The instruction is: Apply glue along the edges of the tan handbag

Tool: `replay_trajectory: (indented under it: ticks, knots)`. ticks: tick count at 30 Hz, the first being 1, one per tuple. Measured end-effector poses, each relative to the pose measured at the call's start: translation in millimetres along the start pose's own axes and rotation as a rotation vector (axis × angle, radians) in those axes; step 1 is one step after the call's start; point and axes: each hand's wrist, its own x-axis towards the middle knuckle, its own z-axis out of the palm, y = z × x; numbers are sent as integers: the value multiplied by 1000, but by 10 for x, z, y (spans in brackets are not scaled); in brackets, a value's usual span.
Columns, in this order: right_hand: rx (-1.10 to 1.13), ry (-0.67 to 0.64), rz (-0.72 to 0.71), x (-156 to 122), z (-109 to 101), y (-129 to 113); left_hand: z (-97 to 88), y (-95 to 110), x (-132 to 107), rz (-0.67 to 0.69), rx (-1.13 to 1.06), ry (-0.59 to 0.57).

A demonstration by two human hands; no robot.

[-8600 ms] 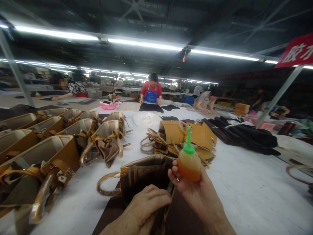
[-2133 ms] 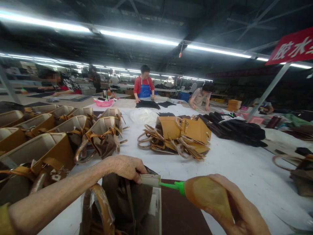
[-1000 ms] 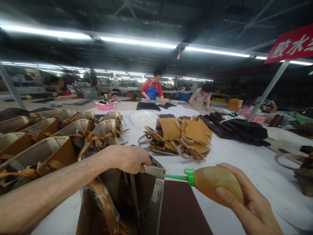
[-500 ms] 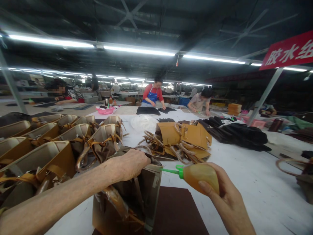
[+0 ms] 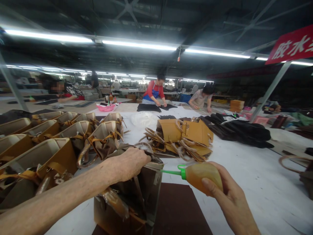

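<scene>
Right in front of me stands a tan handbag point(image 5: 110, 212) with a dark lining point(image 5: 149, 178) and plastic-wrapped handles. My left hand point(image 5: 130, 163) is closed over the bag's top, gripping the lining near the rim; its fingertips are partly hidden. In my right hand point(image 5: 227, 192) is a squeeze glue bottle point(image 5: 204, 178) of amber liquid, held sideways with fingers wrapped round it. The bottle's thin green nozzle points left, its tip at the bag's right upper edge. Beneath the bag lies a dark brown sheet point(image 5: 181, 209).
Rows of tan handbags point(image 5: 58, 153) fill the left side. Beyond my hands lies a pile of tan bag pieces point(image 5: 193, 133), with black fabric point(image 5: 239, 130) to its right. A pink basket point(image 5: 105, 107) sits farther back. Several people work at the far tables.
The view has shifted slightly. My left hand keeps its grip on the lining, and the bottle stays in my right hand with its tip at the bag's edge.
</scene>
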Motion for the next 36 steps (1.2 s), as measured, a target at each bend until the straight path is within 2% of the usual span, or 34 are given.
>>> replay_trajectory:
  ticks: [9,12,19,26,33,36]
  knots:
    - [-89,8,-18,-28,25,103,-39,31,-16,-22,-10,-22]
    - [-130,-25,-16,-52,9,123,-45,41,-19,-27,-5,-43]
    - [-227,-76,-41,-124,-13,204,0,20,-22,-8,5,18]
    - [-276,-69,-61,-191,-8,290,9,36,-40,1,11,39]
    - [-311,-48,-88,-285,43,405,-41,84,-73,-16,28,-2]
    - [-350,-79,-107,-323,49,459,-46,95,-87,-21,27,-4]
